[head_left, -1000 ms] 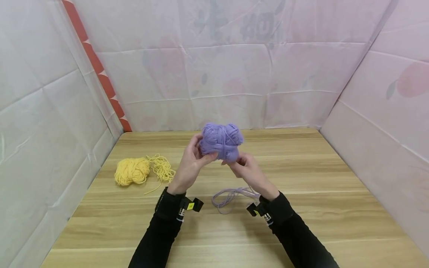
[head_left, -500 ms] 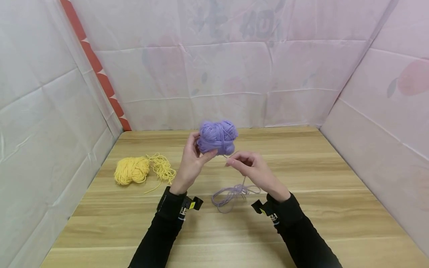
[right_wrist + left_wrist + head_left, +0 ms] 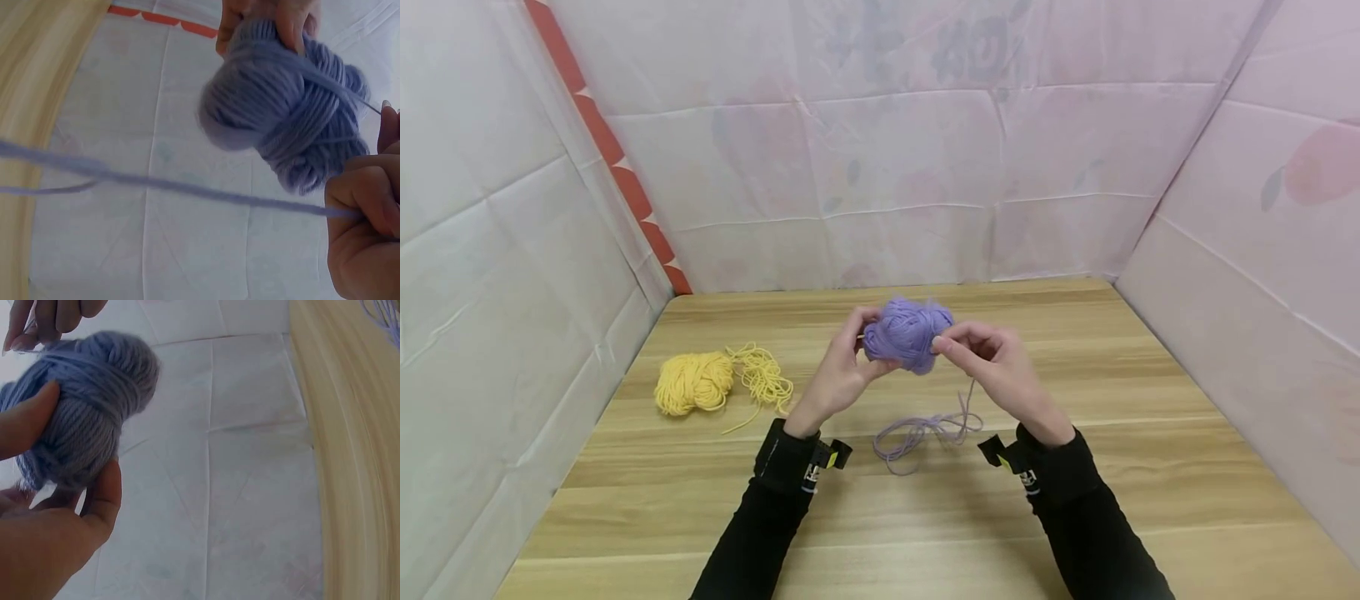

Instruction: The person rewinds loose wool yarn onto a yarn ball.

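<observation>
A purple ball of yarn (image 3: 904, 335) is held above the table by my left hand (image 3: 838, 373), thumb on the near side and fingers behind. In the left wrist view the thumb presses into the wound strands of the yarn ball (image 3: 81, 419). My right hand (image 3: 1000, 371) pinches a strand close to the ball's right side. The right wrist view has a strand (image 3: 219, 197) running from that hand's curled fingers, and another stretched between ball and fingertips. From the right hand the strand drops to a loose purple coil (image 3: 917, 433) on the table.
A yellow ball of yarn (image 3: 694, 383) lies on the wooden table (image 3: 1150, 467) at the left, with a loose yellow tangle (image 3: 762, 377) beside it. Pale printed sheets (image 3: 910, 167) stand around the table's back and sides.
The purple ball has turned and moved slightly right and lower in my left hand. My right hand has moved right and drawn up more strand, now visible hanging beneath it.
</observation>
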Demonstrator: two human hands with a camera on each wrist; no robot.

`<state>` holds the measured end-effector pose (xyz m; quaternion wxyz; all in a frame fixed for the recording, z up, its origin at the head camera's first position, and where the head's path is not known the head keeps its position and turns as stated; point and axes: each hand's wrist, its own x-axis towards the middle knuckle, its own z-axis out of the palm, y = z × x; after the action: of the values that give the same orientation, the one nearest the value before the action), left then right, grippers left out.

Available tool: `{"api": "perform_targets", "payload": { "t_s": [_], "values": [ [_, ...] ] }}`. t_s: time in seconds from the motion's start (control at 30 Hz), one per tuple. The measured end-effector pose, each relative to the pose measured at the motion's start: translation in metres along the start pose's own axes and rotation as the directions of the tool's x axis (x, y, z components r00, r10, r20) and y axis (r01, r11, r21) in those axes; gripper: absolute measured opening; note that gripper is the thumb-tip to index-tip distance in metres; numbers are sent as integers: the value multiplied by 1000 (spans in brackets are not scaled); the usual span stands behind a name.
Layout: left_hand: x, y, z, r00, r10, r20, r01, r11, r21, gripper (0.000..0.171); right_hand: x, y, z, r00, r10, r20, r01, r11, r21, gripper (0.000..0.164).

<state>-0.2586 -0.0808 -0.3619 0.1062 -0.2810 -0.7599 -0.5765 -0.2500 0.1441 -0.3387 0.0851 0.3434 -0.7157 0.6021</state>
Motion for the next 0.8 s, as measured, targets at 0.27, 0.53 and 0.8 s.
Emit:
{"api": "perform_targets", "payload": {
  "t_s": [0.27, 0.53, 0.8],
  "values": [
    [0, 0, 1, 989, 39, 145, -37, 999, -18, 56, 0, 2, -7, 993, -92, -77, 94, 995, 14, 4],
    [-1, 2, -1, 968, 46, 245, -30, 997, -68, 54, 2, 7, -9, 993, -25, -119, 34, 997, 69, 8],
    [-1, 5, -3, 957, 42, 285, -9, 993, -118, 54, 5, 11, -10, 980, 152, -130, -127, 975, 184, 10]
  ]
}}
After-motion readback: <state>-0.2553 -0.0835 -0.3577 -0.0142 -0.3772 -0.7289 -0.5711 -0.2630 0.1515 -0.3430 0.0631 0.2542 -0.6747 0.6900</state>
